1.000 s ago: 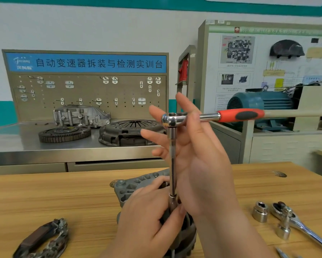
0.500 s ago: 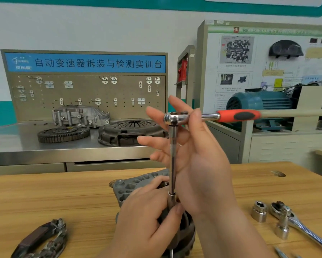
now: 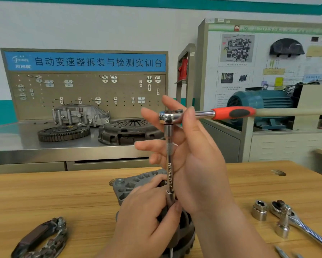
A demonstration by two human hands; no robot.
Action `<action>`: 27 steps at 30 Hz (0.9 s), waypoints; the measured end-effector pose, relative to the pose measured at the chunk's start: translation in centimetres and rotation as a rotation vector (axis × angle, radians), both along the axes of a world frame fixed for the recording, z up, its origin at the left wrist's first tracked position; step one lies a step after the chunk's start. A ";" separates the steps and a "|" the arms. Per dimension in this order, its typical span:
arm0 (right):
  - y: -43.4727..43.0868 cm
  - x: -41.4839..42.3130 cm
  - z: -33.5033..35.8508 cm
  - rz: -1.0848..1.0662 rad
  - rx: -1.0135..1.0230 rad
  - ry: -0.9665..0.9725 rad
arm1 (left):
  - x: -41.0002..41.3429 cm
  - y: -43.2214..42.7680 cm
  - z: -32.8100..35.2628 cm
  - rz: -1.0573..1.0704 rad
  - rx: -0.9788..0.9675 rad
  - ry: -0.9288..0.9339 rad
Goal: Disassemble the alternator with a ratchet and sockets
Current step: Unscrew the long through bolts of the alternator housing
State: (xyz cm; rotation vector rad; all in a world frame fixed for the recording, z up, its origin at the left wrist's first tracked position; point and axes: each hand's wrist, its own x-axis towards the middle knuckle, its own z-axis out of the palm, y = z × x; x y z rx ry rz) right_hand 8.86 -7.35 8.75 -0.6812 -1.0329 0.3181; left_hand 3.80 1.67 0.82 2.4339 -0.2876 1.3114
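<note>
Ratchet (image 3: 177, 115): chrome head and shank, handle orange-red with a black oval inlay. Extension bar (image 3: 169, 164): chrome, knurled band partway down, dark stamped lettering. Alternator (image 3: 130, 185): light grey cast housing, near-black lower body. Table (image 3: 63, 198): pale wood, streaky grain. Loose socket (image 3: 259, 210) and second ratchet (image 3: 303, 228): bright chrome. Part at lower left (image 3: 42, 239): brown with grey metal. Rear bench (image 3: 16, 138): brushed steel. Pegboard (image 3: 85, 90): tan, blue banner, black characters. Motor (image 3: 260, 101): teal. Wall: white with teal stripe.
</note>
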 end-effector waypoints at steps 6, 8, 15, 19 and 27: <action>-0.1 -0.3 0.0 -0.193 0.066 -0.105 | -0.1 0.0 0.0 0.041 0.028 0.030; -0.1 -0.3 0.0 -0.136 0.058 -0.082 | -0.1 0.0 0.0 0.032 0.015 0.032; -0.3 -0.1 0.2 0.072 -0.022 0.036 | -0.1 -0.1 0.0 0.002 -0.007 0.030; -0.1 -0.4 0.1 -0.077 0.053 -0.063 | -0.1 0.0 -0.1 0.041 -0.007 0.045; -0.2 -0.2 0.2 0.041 0.034 -0.005 | -0.1 0.0 0.0 0.005 -0.012 0.055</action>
